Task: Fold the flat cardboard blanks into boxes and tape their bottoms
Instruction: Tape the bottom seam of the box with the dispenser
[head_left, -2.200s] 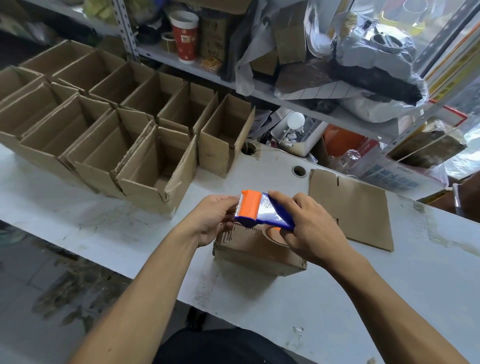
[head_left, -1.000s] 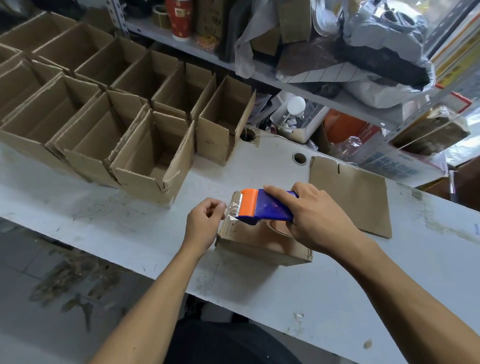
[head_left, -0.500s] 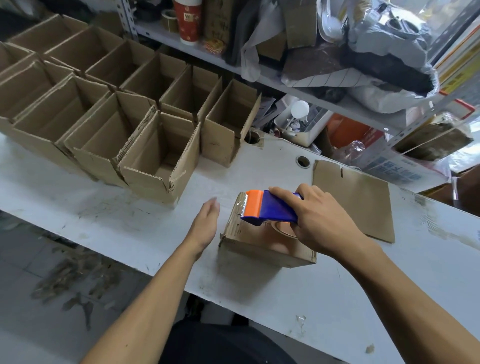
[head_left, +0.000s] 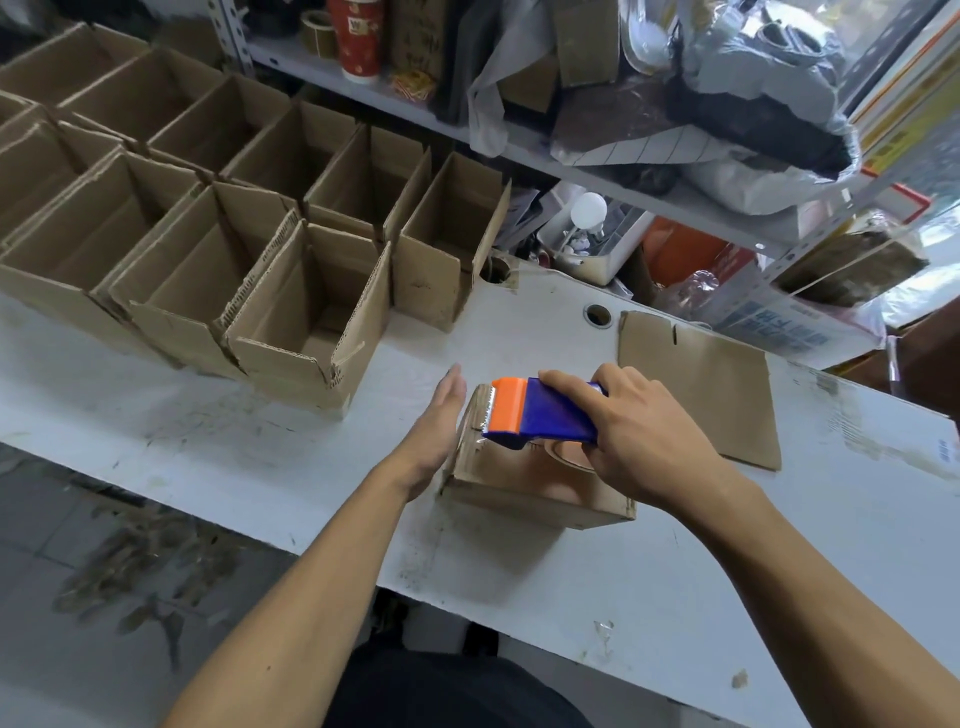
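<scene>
A small cardboard box (head_left: 524, 488) lies bottom-up near the front edge of the white table (head_left: 208, 441). My right hand (head_left: 639, 436) grips a blue and orange tape dispenser (head_left: 540, 415) that rests on the box's upturned bottom, its toothed blade at the box's left edge. My left hand (head_left: 436, 426) is flat with straight fingers pressed against the box's left side. A flat cardboard blank (head_left: 711, 384) lies on the table behind my right hand.
Several folded open boxes (head_left: 311, 312) stand in rows on the left part of the table. A metal shelf (head_left: 571, 150) behind holds a red paper cup (head_left: 358, 36), bags and clutter. Two round holes (head_left: 597, 314) pierce the tabletop.
My left hand let go of the tape end at the dispenser's blade, opened, and came flat against the box's left side. The dispenser stays on the box.
</scene>
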